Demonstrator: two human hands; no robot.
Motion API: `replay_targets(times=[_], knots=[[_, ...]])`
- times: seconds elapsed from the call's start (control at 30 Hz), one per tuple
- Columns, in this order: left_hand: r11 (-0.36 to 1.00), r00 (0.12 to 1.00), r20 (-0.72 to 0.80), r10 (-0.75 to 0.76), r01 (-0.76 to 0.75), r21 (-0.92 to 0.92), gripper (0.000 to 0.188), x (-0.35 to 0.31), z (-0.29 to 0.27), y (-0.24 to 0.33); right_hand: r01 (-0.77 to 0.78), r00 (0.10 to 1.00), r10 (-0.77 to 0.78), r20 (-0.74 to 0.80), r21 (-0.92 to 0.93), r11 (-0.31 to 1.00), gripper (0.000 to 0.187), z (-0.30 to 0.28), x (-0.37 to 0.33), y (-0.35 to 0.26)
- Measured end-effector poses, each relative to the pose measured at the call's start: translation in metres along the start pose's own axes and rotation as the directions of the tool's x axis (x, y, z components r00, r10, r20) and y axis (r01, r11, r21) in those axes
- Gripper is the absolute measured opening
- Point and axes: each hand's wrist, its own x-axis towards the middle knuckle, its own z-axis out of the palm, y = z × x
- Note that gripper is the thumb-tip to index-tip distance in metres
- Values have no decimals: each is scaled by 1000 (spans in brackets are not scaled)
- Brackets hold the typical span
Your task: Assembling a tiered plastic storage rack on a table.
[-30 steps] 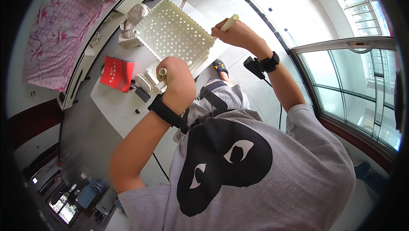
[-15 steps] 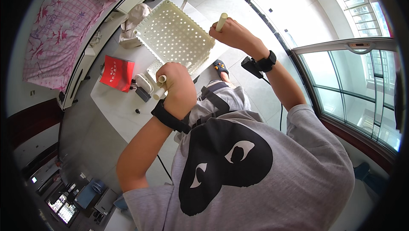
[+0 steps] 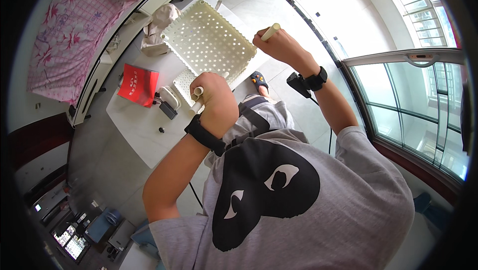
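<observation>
My left hand (image 3: 216,98) is closed around cream plastic tubes; the round open end of one tube (image 3: 198,91) pokes out by the thumb, and another tube (image 3: 197,106) shows just below it. My right hand (image 3: 283,47), also closed, grips a single cream tube (image 3: 271,31) whose end sticks up past the fist. Between and beyond both hands is a cream plastic basket (image 3: 211,33) with star-shaped holes and a scalloped rim. Its near right corner comes close to my right fist. A smaller perforated cream piece (image 3: 184,81) lies beside my left hand, partly hidden by it.
Under the basket stands a white table (image 3: 132,130). On it are a red printed packet (image 3: 138,85), a black box-shaped device (image 3: 168,110) and a white looped object (image 3: 170,96). A beige bag (image 3: 157,28) sits behind, near a pink-covered bed (image 3: 74,41). A glass door (image 3: 406,100) stands at right.
Both hands have shifted slightly to the right, still holding their tubes. The tube in my right hand leans more to the right. The basket also appears a little further right.
</observation>
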Motion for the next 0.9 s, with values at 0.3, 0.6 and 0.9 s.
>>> replay_targets(times=[0.3, 0.6, 0.9], knots=[[998, 986, 164, -18, 26, -50, 8, 18, 2, 6, 26, 997, -24, 79, -26, 999, 31, 9, 11, 6], [999, 999, -4, -50, 50, -14, 10, -6, 12, 7, 33, 969, -32, 244, -1, 999, 29, 19, -2, 18], [792, 840, -507, -194, -171, -586, 9, -79, -43, -25, -21, 995, -18, 93, 401, 916, 43, -25, -26, 16]])
